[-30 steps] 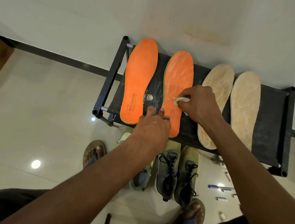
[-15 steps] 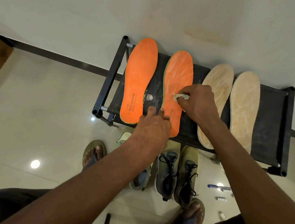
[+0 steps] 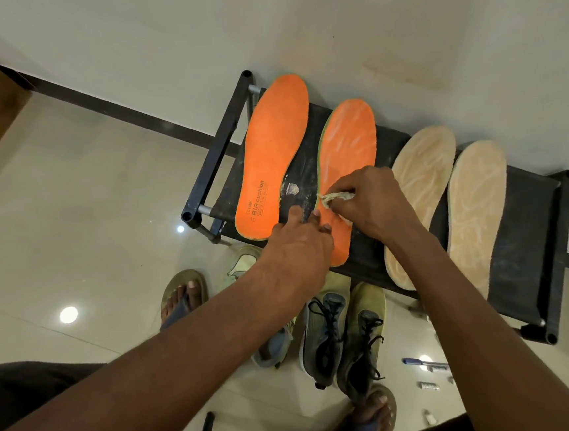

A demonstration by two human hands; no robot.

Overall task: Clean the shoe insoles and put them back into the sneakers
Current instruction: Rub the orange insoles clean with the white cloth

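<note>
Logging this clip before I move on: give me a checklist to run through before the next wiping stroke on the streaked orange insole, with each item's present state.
1. Cloth in the right hand: ok, pinched in its grip.
2. Cloth on the streaked orange insole: ok, at its middle.
3. Left hand steadies that insole: ok, fingertips on its heel-side edge.
4. Insole flat on the black rack: ok.
5. Residue gone: not ok, whitish streaks remain toward the toe.
6. Sneakers ready on the floor: ok; whether their insides are clear, cannot tell.
</note>
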